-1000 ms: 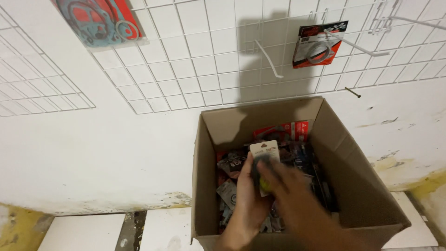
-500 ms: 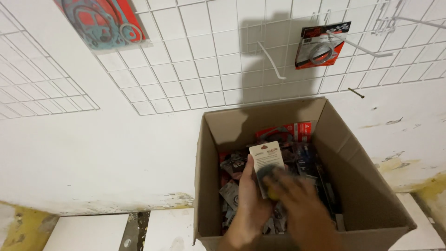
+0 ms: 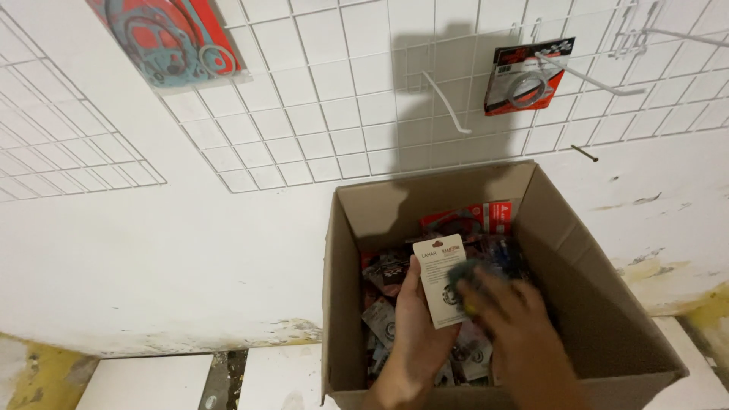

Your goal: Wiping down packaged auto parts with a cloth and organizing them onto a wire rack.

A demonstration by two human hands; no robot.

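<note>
An open cardboard box [image 3: 592,304] stands against the white wall, filled with several small packaged parts [image 3: 387,277]. My left hand [image 3: 416,334] is inside the box and holds up a white blister card [image 3: 438,277] with a round part on it. My right hand [image 3: 512,326] reaches in beside it, blurred, its fingers at the card's right edge on something dark; I cannot tell whether it grips anything.
A white wire grid panel [image 3: 342,106] hangs on the wall above the box, with bare hooks [image 3: 448,106]. A red and black packaged ring [image 3: 524,76] hangs on one hook at the right. A red gasket pack [image 3: 171,38] hangs at the upper left.
Both hands stayed in the box with the card held up. My right hand shifted slightly over the card's right side. The view drifted a little.
</note>
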